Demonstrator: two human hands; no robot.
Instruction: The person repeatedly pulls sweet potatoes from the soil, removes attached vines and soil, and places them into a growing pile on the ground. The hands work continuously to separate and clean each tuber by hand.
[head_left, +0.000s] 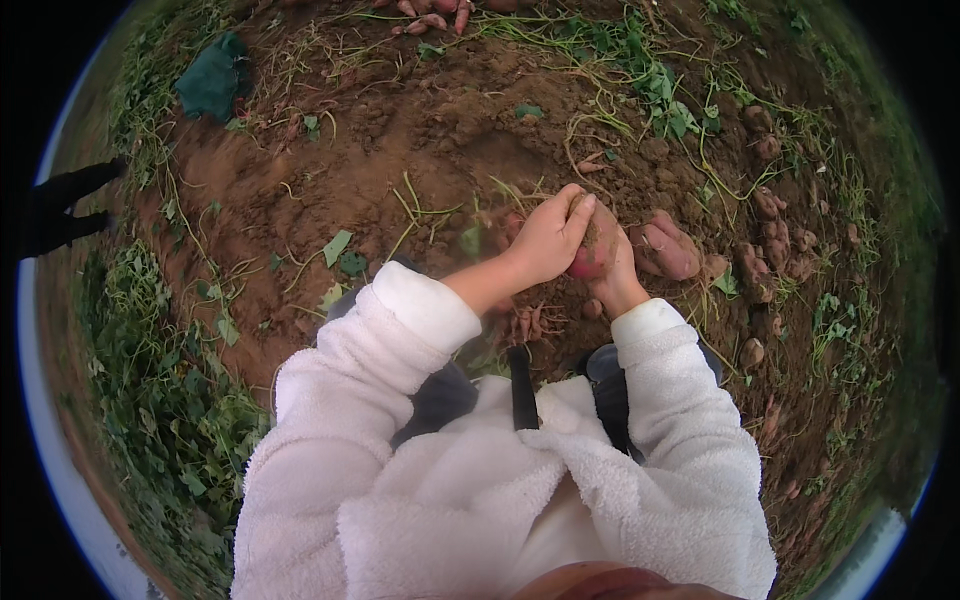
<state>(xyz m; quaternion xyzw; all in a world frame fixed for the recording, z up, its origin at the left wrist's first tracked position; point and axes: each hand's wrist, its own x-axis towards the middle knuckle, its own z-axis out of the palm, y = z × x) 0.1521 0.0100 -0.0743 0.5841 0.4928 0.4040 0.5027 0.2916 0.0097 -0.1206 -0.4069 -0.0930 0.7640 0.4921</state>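
Both my hands are wrapped around one large reddish sweet potato (598, 244) caked with soil. My left hand (553, 231) grips it from the left, thumb across its top. From the right and below, my right hand (621, 271) supports it, its fingers mostly hidden. Just right of the hands, a cluster of thick sweet potatoes (666, 246) lies on the soil. Below my wrists are a bunch of thin roots (529, 324) and a small round sweet potato (592, 308). A black strap or handle (523, 390) sticks out before my white fleece jacket (435, 510).
Sweet potatoes lie in a rough row (776, 244) at the right, and a pile (435, 16) sits at the far edge. A dark green mesh bag (214, 79) rests upper left. Cut vines (652, 82) trail over the soil. Another person's dark-clothed legs (64, 202) show at far left.
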